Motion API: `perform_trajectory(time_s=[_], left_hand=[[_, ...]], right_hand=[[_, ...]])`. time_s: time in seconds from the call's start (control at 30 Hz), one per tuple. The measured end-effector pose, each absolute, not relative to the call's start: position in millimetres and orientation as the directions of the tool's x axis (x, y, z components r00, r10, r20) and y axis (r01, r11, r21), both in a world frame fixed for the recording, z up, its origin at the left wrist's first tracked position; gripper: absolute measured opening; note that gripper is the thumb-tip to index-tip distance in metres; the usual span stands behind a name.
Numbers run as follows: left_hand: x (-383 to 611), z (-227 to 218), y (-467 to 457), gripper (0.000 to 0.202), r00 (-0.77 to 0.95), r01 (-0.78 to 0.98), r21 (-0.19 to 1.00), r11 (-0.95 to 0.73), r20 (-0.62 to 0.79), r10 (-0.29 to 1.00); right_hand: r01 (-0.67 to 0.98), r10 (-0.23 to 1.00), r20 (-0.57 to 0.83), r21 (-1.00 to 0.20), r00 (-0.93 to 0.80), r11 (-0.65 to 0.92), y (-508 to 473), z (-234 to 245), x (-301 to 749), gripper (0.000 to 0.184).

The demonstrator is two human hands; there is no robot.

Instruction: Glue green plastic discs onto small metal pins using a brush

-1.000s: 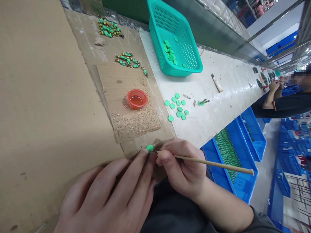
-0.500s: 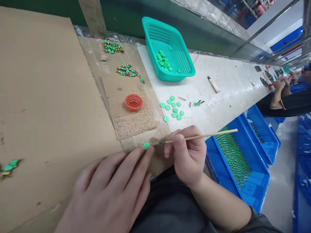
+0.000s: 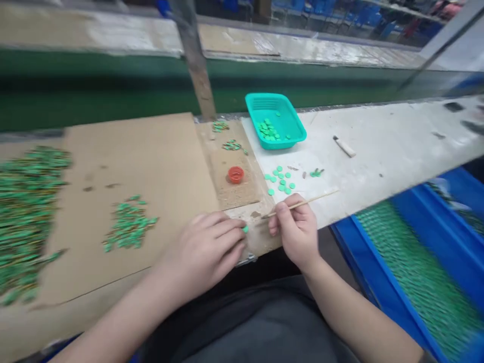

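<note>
My left hand (image 3: 215,244) rests at the near edge of the table, its fingertips pressed on a small round green button (image 3: 245,229). Between the thumb and fingers of my right hand (image 3: 297,229) is a thin wooden-handled brush (image 3: 315,197). Its dark fine tip points left, a little to the right of the button. Just beyond my hands, loose green buttons (image 3: 282,182) lie on the white surface. A small red cup (image 3: 236,175) with liquid stands on a speckled cardboard piece (image 3: 242,194).
A teal basket (image 3: 278,145) holding green buttons stands at the back. Leftward, a cardboard sheet (image 3: 177,166) carries a pile of green-and-yellow pieces (image 3: 130,224), with a bigger heap (image 3: 28,212) beyond. A pale-handled tool (image 3: 345,146) lies right. Blue bins (image 3: 393,297) sit below the table's right edge.
The head view has turned left and pulled back, so the heap of pieces at left shows now. My hands keep their hold on the button and brush.
</note>
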State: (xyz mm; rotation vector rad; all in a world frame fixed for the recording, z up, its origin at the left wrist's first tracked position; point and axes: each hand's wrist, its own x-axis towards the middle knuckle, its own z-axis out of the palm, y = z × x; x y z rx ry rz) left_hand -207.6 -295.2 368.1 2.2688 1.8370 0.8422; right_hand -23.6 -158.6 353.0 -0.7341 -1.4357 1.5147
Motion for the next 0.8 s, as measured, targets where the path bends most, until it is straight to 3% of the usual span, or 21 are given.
perform_trajectory(time_s=[0.1, 0.17, 0.27, 0.33, 0.43, 0.6, 0.7, 0.8], left_hand=[[-206.5, 379.0, -300.2, 0.022, 0.157, 0.878, 0.400, -0.263, 0.278, 0.948], [-214.9, 379.2, -315.7, 0.024, 0.085, 0.901, 0.396, -0.177, 0.240, 0.967], [-249.9, 383.4, -362.7, 0.030, -0.252, 0.918, 0.364, 0.159, 0.225, 0.941], [-282.4, 394.2, -403.9, 0.032, -0.530, 0.831, 0.334, 0.445, 0.231, 0.816], [-326.2, 411.7, -455.5, 0.036, -0.721, 0.683, 0.303, 0.664, 0.135, 0.680], [-347.8, 408.7, -472.5, 0.037, -0.747, 0.629, 0.246, 0.737, -0.069, 0.661], [-346.5, 398.4, -464.1, 0.038, -0.768, 0.604, 0.231, 0.763, -0.089, 0.635], [-344.8, 399.9, -459.4, 0.043, -0.772, 0.600, 0.287, 0.747, -0.038, 0.635]], right_hand=[[-0.295, 0.883, 0.155, -0.955, -0.443, 0.020, -163.7, 352.7, -16.9, 0.045], [-0.283, 0.892, 0.132, -0.959, -0.432, 0.006, -164.1, 347.3, -13.4, 0.041], [-0.251, 0.905, 0.095, -0.968, -0.415, -0.014, -162.5, 339.6, -11.1, 0.039], [-0.255, 0.900, 0.099, -0.967, -0.425, -0.014, -162.5, 338.6, -10.3, 0.040], [-0.242, 0.887, 0.120, -0.970, -0.445, 0.010, -163.9, 339.7, -9.7, 0.041], [-0.228, 0.869, 0.138, -0.973, -0.474, 0.030, -164.0, 337.1, -8.9, 0.039], [-0.238, 0.864, 0.148, -0.971, -0.481, 0.034, -162.8, 334.3, -9.1, 0.038], [-0.247, 0.861, 0.188, -0.966, -0.472, 0.075, -162.8, 333.6, -11.1, 0.036]])
